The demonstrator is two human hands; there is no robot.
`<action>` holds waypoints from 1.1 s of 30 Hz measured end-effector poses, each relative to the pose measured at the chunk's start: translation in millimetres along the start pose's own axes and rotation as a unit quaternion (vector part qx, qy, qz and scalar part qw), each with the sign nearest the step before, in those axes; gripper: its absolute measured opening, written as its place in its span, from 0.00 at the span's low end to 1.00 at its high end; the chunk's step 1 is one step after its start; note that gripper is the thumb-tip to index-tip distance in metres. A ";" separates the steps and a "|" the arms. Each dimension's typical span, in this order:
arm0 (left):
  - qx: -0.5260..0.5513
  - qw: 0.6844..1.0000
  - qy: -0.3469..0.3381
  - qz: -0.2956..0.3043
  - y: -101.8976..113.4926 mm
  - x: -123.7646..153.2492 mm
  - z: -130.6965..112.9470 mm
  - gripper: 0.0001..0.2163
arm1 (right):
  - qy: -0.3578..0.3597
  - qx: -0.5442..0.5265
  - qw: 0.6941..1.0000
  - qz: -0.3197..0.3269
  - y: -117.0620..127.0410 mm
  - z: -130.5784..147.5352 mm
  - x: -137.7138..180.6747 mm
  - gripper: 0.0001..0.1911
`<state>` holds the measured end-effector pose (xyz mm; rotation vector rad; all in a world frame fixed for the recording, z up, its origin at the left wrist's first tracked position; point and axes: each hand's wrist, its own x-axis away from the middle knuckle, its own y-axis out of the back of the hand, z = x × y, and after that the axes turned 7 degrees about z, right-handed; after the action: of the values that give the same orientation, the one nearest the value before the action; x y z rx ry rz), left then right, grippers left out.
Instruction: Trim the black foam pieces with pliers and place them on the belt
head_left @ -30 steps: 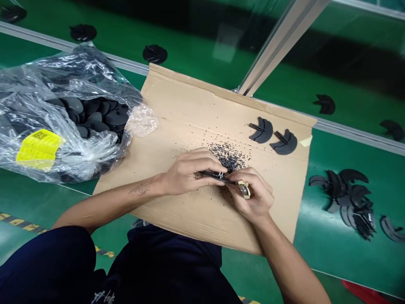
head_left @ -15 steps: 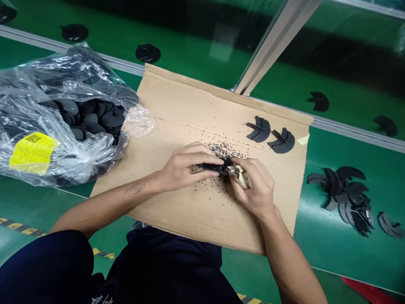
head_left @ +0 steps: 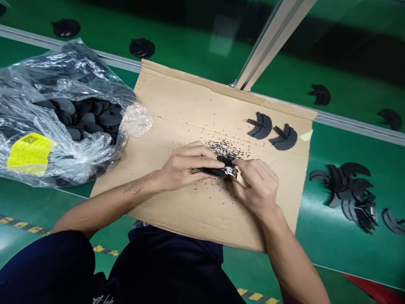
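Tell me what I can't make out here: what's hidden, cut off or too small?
Head view: black part, one end hidden by the left hand.
Head view: tool, grips mostly covered by the right hand.
Head view: bag, cut off by the left edge.
Head view: discs, partly hidden by each other and the bag.
Head view: label, print too small to read.
Head view: bits, too small and crowded to count.

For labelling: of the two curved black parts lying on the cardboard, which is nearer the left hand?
The leftmost part; the other lies nearer the pale strip.
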<state>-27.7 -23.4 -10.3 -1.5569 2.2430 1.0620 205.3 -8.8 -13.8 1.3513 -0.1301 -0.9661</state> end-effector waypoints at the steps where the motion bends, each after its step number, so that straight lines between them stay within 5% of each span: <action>1: 0.000 1.000 -0.004 0.000 -0.3 0.0 0.2 0.09 | -0.001 0.010 1.000 0.001 0.1 0.2 0.3 0.09; 13: 0.051 0.998 0.023 -0.007 -4.7 2.0 -1.0 0.08 | 0.013 0.097 0.995 -0.008 5.9 4.5 -0.3 0.06; 20: 0.061 0.998 0.026 0.007 -5.8 1.9 -2.1 0.08 | -0.010 -0.020 1.000 0.022 4.2 5.9 0.2 0.06; 33: -0.077 0.996 0.053 0.012 -8.1 3.4 1.5 0.11 | -0.070 0.032 0.994 0.081 -0.9 -2.6 1.8 0.11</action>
<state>-22.3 -26.4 -16.8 -1.6881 2.3038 1.2110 207.5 -7.9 -16.0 1.3099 -0.3747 -0.9254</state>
